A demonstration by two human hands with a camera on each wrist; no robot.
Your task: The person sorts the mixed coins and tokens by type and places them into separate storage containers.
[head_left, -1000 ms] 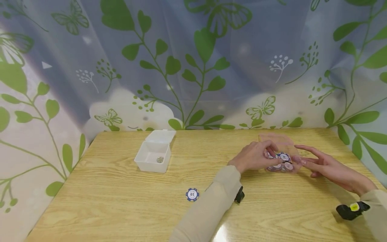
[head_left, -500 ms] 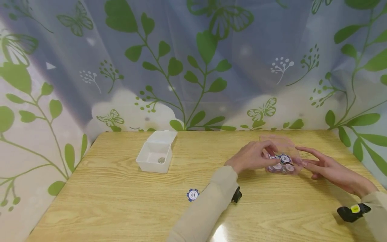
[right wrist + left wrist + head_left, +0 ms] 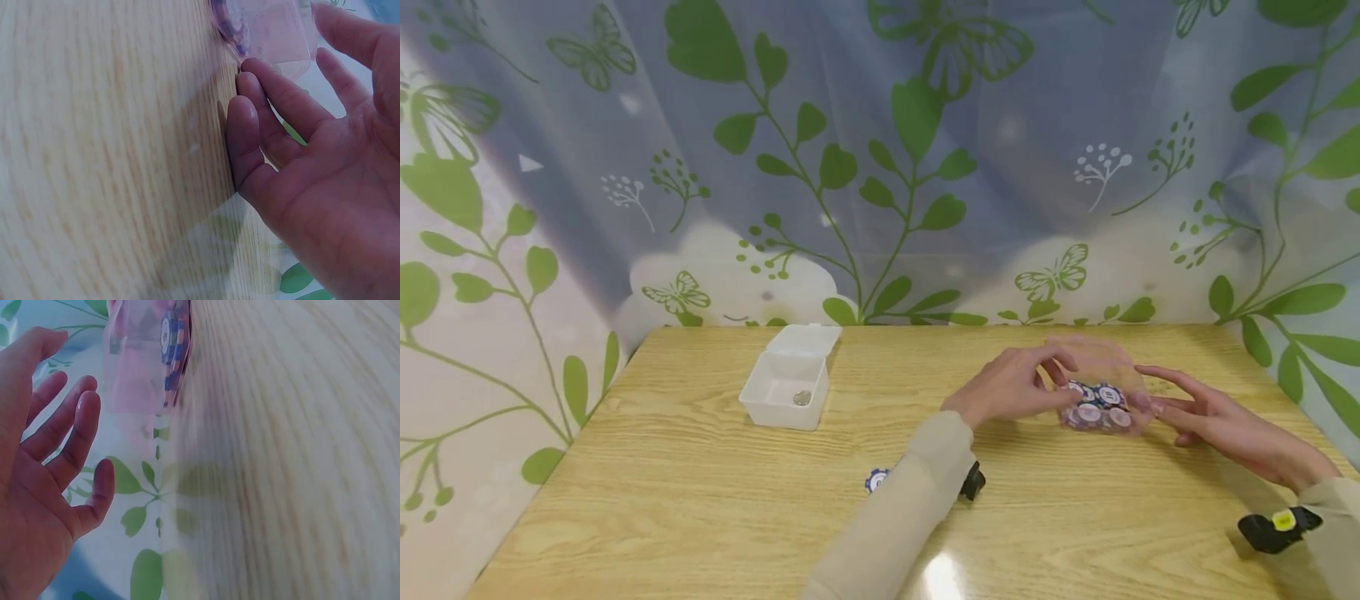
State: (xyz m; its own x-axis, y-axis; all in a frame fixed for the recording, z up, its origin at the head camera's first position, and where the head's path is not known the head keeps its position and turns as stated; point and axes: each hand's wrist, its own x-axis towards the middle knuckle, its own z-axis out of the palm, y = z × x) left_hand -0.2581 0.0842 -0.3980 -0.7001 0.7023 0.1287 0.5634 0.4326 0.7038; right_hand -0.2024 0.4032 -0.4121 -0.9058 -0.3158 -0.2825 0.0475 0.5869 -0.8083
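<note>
A see-through pink box (image 3: 1093, 353) stands at the right of the wooden table, its lid raised at the back. Blue-and-white poker chips (image 3: 1107, 395) fill its bottom, several of them overlapping. My left hand (image 3: 1011, 387) is at the box's left side with nothing between its fingers; the left wrist view shows the fingers loosely bent, apart from the pink wall. On the other side my right hand (image 3: 1213, 417) reaches to the box with extended fingers, its fingertips (image 3: 250, 65) right at the wall. One more chip (image 3: 875, 481) lies on the table, partly hidden by my left sleeve.
Left of centre stands a white box (image 3: 782, 414) with its lid folded back and a small silvery disc (image 3: 802, 397) inside. A patterned curtain (image 3: 850, 167) hangs along the table's back edge.
My left hand has drawn back a little to the left, off the chips in the pink box. The left sleeve now covers more of the loose chip. My right hand keeps its place.
</note>
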